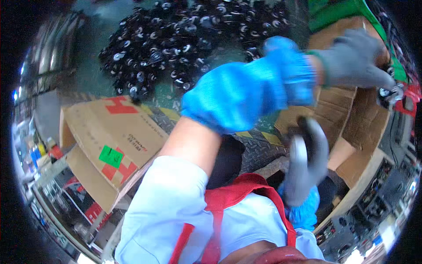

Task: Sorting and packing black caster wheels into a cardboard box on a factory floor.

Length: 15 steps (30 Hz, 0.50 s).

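My left arm, in a light sleeve and blue sleeve cover (246, 92), reaches across to the far right. My left hand (356, 59), in a grey glove, hangs over an open cardboard box (325, 110). One digit stretches toward a shiny metal-and-black part (392, 94) beside the box; motion smears the others, so a grip cannot be made out. Nearer my body, my right hand (305, 163), gloved in grey with a dark fingertip area, is raised at the box's near side. Its digits are curved and apart, with nothing visible between them.
A big heap of black-and-silver parts (176, 48) covers the floor ahead. To the left stands a cardboard carton (118, 141) with red and green marks. A green sheet (338, 13) and a red bag (406, 103) lie at the right. Dark parts (351, 224) fill the lower right.
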Each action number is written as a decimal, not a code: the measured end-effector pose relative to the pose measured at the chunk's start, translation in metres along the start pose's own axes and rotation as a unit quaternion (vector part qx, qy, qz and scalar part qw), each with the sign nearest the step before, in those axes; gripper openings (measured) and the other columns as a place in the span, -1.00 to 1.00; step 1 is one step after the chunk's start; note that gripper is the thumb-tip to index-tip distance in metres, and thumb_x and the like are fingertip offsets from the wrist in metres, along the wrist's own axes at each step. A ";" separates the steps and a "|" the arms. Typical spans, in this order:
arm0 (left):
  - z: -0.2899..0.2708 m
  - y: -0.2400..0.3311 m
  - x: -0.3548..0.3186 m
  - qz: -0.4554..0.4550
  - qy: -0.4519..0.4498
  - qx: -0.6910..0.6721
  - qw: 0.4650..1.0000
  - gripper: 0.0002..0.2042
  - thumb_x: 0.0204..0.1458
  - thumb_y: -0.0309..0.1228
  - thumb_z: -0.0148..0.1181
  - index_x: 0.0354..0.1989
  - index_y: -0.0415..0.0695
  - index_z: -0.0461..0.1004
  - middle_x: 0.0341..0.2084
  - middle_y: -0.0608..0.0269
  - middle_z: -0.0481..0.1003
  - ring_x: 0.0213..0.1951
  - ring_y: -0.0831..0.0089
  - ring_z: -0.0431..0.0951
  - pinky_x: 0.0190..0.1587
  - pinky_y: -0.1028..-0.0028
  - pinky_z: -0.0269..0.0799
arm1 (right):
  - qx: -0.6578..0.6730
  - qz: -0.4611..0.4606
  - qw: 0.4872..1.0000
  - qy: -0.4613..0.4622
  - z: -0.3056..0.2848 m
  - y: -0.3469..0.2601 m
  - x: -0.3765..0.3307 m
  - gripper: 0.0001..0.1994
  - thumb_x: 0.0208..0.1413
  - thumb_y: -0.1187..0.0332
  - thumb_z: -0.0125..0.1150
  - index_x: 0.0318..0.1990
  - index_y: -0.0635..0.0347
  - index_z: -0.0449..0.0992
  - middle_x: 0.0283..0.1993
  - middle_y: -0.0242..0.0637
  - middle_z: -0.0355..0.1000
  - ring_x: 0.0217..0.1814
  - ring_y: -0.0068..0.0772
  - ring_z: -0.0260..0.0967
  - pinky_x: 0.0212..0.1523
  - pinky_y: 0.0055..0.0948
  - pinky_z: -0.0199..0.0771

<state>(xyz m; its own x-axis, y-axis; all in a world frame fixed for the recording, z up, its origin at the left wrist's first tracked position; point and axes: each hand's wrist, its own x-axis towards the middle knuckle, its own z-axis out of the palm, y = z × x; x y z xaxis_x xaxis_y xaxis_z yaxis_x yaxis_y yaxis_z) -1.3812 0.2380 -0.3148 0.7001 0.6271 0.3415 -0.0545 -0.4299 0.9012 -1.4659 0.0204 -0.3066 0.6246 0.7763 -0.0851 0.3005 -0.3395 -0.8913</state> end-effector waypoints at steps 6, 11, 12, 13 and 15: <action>-0.171 -0.137 -0.234 -0.422 0.282 0.011 0.861 -0.45 0.08 -0.08 0.24 0.09 -0.29 0.47 -0.26 0.23 0.55 -0.26 0.50 0.46 -0.25 0.51 0.37 | 0.211 0.252 0.937 -0.116 0.124 0.074 0.091 -0.26 0.13 0.03 0.23 0.36 0.26 0.16 0.34 -0.10 0.16 0.27 -0.16 0.24 0.09 -0.23 0.44; -0.219 -0.200 -0.390 -0.657 0.441 -0.146 0.594 -0.41 0.06 0.04 0.20 0.14 -0.15 0.42 0.01 0.07 0.47 -0.02 0.06 0.51 -0.01 0.10 0.45 | 0.035 0.212 0.950 -0.225 0.237 0.138 0.181 -0.10 0.04 -0.15 0.27 0.42 0.18 0.07 0.40 -0.08 0.11 0.33 -0.08 0.16 0.11 -0.06 0.36; -0.220 -0.202 -0.386 -0.657 0.444 -0.149 0.591 -0.41 0.06 0.04 0.20 0.14 -0.15 0.42 0.01 0.07 0.47 -0.02 0.06 0.51 -0.01 0.10 0.45 | 0.032 0.185 0.951 -0.245 0.263 0.144 0.191 -0.03 -0.02 -0.21 0.27 0.42 0.22 0.06 0.38 0.02 0.15 0.36 -0.03 0.18 0.21 -0.09 0.29; -0.219 -0.201 -0.378 -0.608 0.442 -0.284 0.596 -0.36 0.06 0.08 0.20 0.21 -0.08 0.33 0.09 0.08 0.40 0.06 -0.01 0.44 0.02 0.02 0.43 | 0.029 0.160 0.950 -0.266 0.288 0.146 0.197 0.04 -0.07 -0.27 0.28 0.43 0.25 0.05 0.37 0.12 0.18 0.38 0.02 0.19 0.31 -0.12 0.22; -0.219 -0.206 -0.365 -0.545 0.429 -0.415 0.589 -0.30 0.05 0.11 0.19 0.29 -0.01 0.25 0.18 0.09 0.33 0.14 -0.08 0.37 0.04 -0.06 0.41 | 0.015 0.172 0.948 -0.268 0.324 0.138 0.214 0.08 -0.09 -0.28 0.30 0.45 0.22 -0.01 0.37 0.14 0.18 0.39 0.04 0.18 0.31 -0.11 0.23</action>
<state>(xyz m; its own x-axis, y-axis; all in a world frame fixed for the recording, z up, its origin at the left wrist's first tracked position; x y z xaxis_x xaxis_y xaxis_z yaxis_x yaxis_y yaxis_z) -1.7814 0.2407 -0.5668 0.0424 0.4881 -0.8718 -0.4838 0.7735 0.4095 -1.5237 0.3119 -0.5920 0.2238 0.7829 -0.5805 0.1201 -0.6133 -0.7807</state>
